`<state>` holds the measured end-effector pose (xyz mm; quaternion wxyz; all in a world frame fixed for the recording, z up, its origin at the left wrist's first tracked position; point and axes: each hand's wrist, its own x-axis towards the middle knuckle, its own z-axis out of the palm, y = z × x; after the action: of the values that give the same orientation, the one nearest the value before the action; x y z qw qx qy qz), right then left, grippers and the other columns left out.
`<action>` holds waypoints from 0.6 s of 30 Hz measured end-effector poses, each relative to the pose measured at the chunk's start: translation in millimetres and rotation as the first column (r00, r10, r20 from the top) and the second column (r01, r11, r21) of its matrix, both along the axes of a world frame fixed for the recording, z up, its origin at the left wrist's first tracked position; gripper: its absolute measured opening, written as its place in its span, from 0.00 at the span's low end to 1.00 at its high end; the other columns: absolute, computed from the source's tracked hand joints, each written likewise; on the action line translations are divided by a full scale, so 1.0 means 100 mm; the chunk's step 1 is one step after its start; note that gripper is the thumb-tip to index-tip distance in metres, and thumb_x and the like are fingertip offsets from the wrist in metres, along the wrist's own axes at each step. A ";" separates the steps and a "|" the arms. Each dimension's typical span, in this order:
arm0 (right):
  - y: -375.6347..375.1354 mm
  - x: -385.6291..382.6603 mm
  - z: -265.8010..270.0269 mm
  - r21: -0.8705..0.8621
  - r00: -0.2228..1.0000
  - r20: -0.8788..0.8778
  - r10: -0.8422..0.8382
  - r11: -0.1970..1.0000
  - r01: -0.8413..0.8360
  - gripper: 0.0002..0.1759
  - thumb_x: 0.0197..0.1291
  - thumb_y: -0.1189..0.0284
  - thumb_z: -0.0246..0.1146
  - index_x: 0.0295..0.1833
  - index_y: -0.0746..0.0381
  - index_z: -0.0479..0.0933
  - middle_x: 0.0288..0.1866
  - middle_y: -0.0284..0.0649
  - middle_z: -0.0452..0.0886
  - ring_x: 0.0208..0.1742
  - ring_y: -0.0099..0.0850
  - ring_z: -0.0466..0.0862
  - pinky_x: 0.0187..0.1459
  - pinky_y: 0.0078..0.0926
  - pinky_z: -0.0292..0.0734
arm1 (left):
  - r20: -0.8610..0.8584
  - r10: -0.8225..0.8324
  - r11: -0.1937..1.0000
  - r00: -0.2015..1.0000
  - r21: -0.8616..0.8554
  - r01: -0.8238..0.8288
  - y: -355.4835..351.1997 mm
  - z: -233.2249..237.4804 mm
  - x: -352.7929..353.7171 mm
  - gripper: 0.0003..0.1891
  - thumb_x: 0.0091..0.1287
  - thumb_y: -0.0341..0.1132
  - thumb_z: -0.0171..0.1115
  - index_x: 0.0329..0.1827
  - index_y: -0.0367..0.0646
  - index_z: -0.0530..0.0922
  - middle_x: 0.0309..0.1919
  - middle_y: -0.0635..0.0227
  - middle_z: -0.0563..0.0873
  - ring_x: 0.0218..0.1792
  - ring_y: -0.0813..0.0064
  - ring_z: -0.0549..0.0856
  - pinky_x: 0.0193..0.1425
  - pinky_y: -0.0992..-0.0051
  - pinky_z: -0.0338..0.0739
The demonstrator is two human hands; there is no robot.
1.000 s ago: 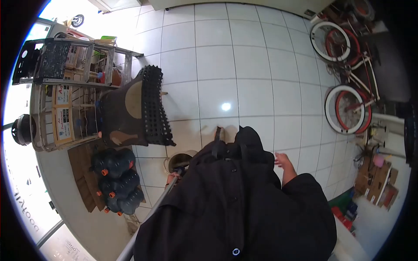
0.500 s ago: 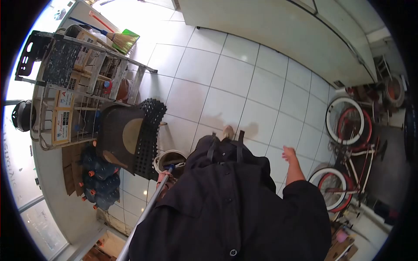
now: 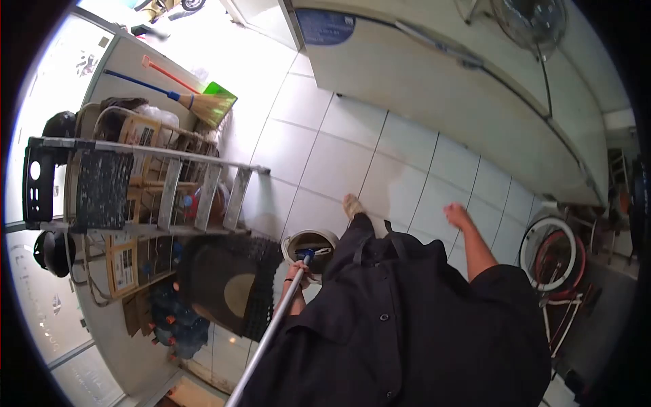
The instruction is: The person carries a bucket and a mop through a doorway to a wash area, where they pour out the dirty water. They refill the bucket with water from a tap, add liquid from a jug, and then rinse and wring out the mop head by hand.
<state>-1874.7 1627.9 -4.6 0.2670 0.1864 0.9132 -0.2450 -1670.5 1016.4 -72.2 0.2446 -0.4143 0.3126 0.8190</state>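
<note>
My left hand (image 3: 298, 273) is closed around a long metal pole (image 3: 271, 328) near its blue fitting (image 3: 306, 256). Just beyond that hand is a round pale bucket (image 3: 291, 241), and the pole's far end is at the bucket's opening. My right hand (image 3: 458, 215) hangs over the tiled floor at the right, away from any object; its fingers are curled in, and nothing shows in them. One shoe (image 3: 352, 206) is visible on the floor in front of me.
A metal stepladder (image 3: 173, 193) and dark mats (image 3: 224, 278) stand at the left. Beyond them are a straw broom (image 3: 209, 107) and a green dustpan (image 3: 220, 91). A long white cabinet (image 3: 434, 88) runs along the top right. A bicycle wheel (image 3: 548, 254) is at the right.
The view has turned and moved forward. The bucket, pole and my left hand appear further right. My right hand has gone from looser fingers to a more curled shape.
</note>
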 end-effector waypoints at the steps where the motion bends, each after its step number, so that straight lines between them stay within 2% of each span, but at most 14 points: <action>1: 0.02 -0.03 -0.09 0.017 0.996 0.089 0.016 1.000 -0.018 0.18 0.61 0.58 0.61 0.39 0.65 0.76 0.24 0.39 0.79 0.24 0.27 0.79 0.29 0.30 0.76 | 0.032 -0.034 0.999 0.999 0.038 0.033 -0.01 -0.04 -0.33 0.08 0.54 0.30 0.54 0.18 0.47 0.75 0.15 0.67 0.77 0.15 0.63 0.78 0.21 0.59 0.78; 2: -0.21 -0.17 0.29 -0.068 0.972 0.236 -0.008 0.997 0.025 0.20 0.60 0.56 0.62 0.39 0.66 0.76 0.25 0.41 0.81 0.25 0.30 0.80 0.30 0.32 0.77 | 0.066 -0.067 0.995 0.996 0.073 0.062 -0.06 -0.19 -0.61 0.08 0.54 0.28 0.54 0.17 0.47 0.74 0.15 0.68 0.77 0.14 0.62 0.78 0.22 0.59 0.79; 3: -0.26 -0.31 0.37 -0.025 0.947 0.307 0.090 0.996 -0.087 0.23 0.57 0.54 0.63 0.38 0.67 0.77 0.26 0.43 0.81 0.27 0.33 0.81 0.31 0.35 0.77 | 0.070 -0.050 0.997 0.996 0.054 0.047 -0.06 -0.20 -0.90 0.08 0.52 0.30 0.54 0.16 0.48 0.73 0.14 0.68 0.76 0.14 0.63 0.77 0.21 0.60 0.78; 5: -0.34 -0.60 0.45 -0.033 0.934 0.353 0.052 0.999 -0.044 0.24 0.57 0.54 0.60 0.32 0.68 0.77 0.25 0.46 0.81 0.27 0.36 0.83 0.31 0.36 0.77 | 0.086 -0.021 1.000 0.996 0.006 0.021 -0.09 -0.21 -1.58 0.08 0.50 0.32 0.55 0.14 0.48 0.72 0.12 0.68 0.74 0.12 0.65 0.75 0.18 0.63 0.75; 7: -0.23 -0.87 0.21 -0.068 0.893 0.421 -0.156 0.977 0.203 0.24 0.59 0.54 0.58 0.35 0.68 0.78 0.27 0.46 0.81 0.23 0.37 0.82 0.26 0.37 0.75 | 0.219 -0.119 0.955 0.968 0.291 0.052 -0.23 -0.12 -2.27 0.08 0.46 0.34 0.54 0.12 0.46 0.71 0.11 0.66 0.75 0.13 0.63 0.74 0.28 0.62 0.77; 8: -0.29 -1.09 0.29 -0.021 0.857 0.480 -0.191 0.973 0.229 0.24 0.59 0.54 0.58 0.38 0.68 0.77 0.28 0.45 0.81 0.23 0.37 0.82 0.25 0.38 0.75 | 0.267 -0.184 0.906 0.946 0.420 0.058 -0.38 -0.15 -2.59 0.08 0.44 0.36 0.53 0.11 0.46 0.71 0.11 0.65 0.75 0.13 0.62 0.74 0.33 0.61 0.78; 9: -0.37 -1.33 0.33 0.018 0.816 0.532 -0.223 0.967 0.253 0.24 0.60 0.53 0.58 0.40 0.68 0.77 0.29 0.44 0.81 0.23 0.37 0.82 0.25 0.39 0.74 | 0.140 -0.200 0.916 0.970 0.379 0.134 -0.43 -0.03 -2.93 0.07 0.44 0.35 0.52 0.11 0.47 0.70 0.10 0.66 0.73 0.13 0.61 0.73 0.34 0.59 0.78; 11: -0.40 -1.83 0.11 0.011 0.803 0.560 -0.203 0.971 0.238 0.25 0.60 0.52 0.58 0.44 0.67 0.76 0.32 0.44 0.81 0.25 0.37 0.82 0.28 0.42 0.74 | 0.184 -0.166 0.961 0.969 0.249 0.118 -0.54 0.06 -3.62 0.07 0.45 0.34 0.51 0.12 0.48 0.69 0.10 0.66 0.72 0.13 0.62 0.73 0.34 0.59 0.79; 12: -0.53 -2.15 0.07 -0.002 0.804 0.550 -0.226 0.963 0.271 0.25 0.60 0.52 0.58 0.44 0.66 0.76 0.32 0.44 0.81 0.26 0.37 0.82 0.30 0.43 0.74 | 0.186 -0.104 0.959 0.977 0.281 0.049 -0.61 0.14 -3.96 0.06 0.45 0.33 0.51 0.12 0.47 0.69 0.10 0.65 0.72 0.13 0.62 0.73 0.35 0.59 0.79; 13: -0.65 -2.49 0.07 -0.013 0.804 0.540 -0.251 0.952 0.305 0.25 0.60 0.52 0.58 0.45 0.66 0.76 0.33 0.44 0.81 0.27 0.37 0.82 0.31 0.43 0.74 | 0.127 0.025 0.983 0.992 0.177 -0.047 -0.83 -0.53 -4.12 0.05 0.45 0.32 0.51 0.13 0.47 0.70 0.11 0.64 0.74 0.13 0.62 0.73 0.33 0.59 0.79; 15: -0.84 -3.10 -0.08 -0.031 0.743 0.580 -0.334 0.903 0.429 0.26 0.60 0.51 0.58 0.49 0.65 0.75 0.39 0.47 0.82 0.31 0.38 0.83 0.35 0.43 0.74 | 0.077 0.078 0.995 0.994 0.061 -0.082 -1.00 -0.45 -4.77 0.06 0.45 0.32 0.51 0.13 0.47 0.71 0.11 0.65 0.74 0.13 0.63 0.73 0.31 0.61 0.78; 16: -0.94 -3.33 -0.17 -0.081 0.733 0.602 -0.316 0.890 0.449 0.27 0.60 0.51 0.59 0.51 0.64 0.74 0.40 0.47 0.81 0.32 0.39 0.83 0.35 0.43 0.74 | 0.054 0.104 0.994 0.993 0.008 -0.105 -1.06 -0.35 -5.04 0.06 0.45 0.33 0.51 0.13 0.47 0.71 0.11 0.65 0.74 0.13 0.64 0.73 0.30 0.62 0.78; 17: -1.11 -3.58 -0.14 -0.121 0.724 0.623 -0.296 0.878 0.464 0.28 0.60 0.51 0.59 0.53 0.64 0.73 0.42 0.48 0.81 0.33 0.39 0.83 0.36 0.43 0.73 | 0.216 -0.092 0.754 0.972 0.653 -0.074 -1.21 -0.02 -5.47 0.07 0.46 0.34 0.51 0.12 0.47 0.71 0.10 0.66 0.74 0.13 0.67 0.74 0.23 0.68 0.76; 18: -1.28 -3.88 -0.11 -0.161 0.720 0.637 -0.275 0.867 0.473 0.28 0.60 0.51 0.59 0.55 0.64 0.73 0.43 0.49 0.81 0.34 0.39 0.83 0.36 0.43 0.73 | 0.205 -0.012 0.973 0.979 0.229 -0.036 -1.23 0.13 -5.79 0.09 0.47 0.35 0.50 0.11 0.46 0.71 0.09 0.68 0.73 0.11 0.69 0.74 0.17 0.72 0.72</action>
<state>-2263.0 1499.4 -15.8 0.5092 0.3916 0.6742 -0.3644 -2249.9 893.7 -59.3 0.3170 -0.4671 0.1856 0.8043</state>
